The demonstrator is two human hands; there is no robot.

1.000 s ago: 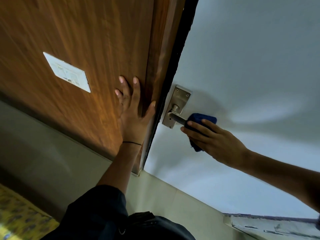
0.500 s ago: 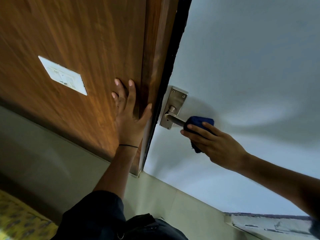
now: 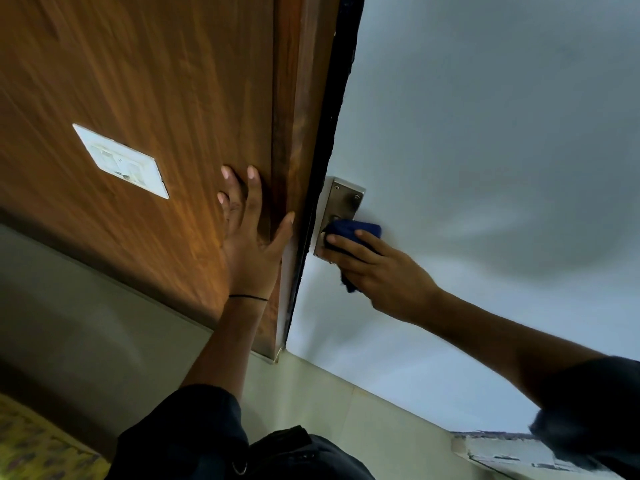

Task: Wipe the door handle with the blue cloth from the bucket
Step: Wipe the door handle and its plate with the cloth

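Observation:
A metal door handle plate (image 3: 343, 202) is fixed to the pale door (image 3: 485, 150), close to its edge. My right hand (image 3: 377, 268) grips the blue cloth (image 3: 353, 232) and presses it over the lever, right at the plate, so the lever itself is hidden. My left hand (image 3: 251, 237) lies flat with spread fingers on the brown wooden panel (image 3: 156, 98) beside the door frame, its thumb against the frame's edge. The bucket is out of view.
A white switch plate (image 3: 121, 161) sits on the wooden panel to the left of my left hand. A dark gap (image 3: 332, 133) runs between frame and door. Pale floor tiles (image 3: 329, 393) lie below, a yellow patterned mat (image 3: 31, 448) at the lower left.
My right hand has slid the blue cloth along the lever toward the plate, covering the bare part of the lever. My left hand stays pressed on the wood.

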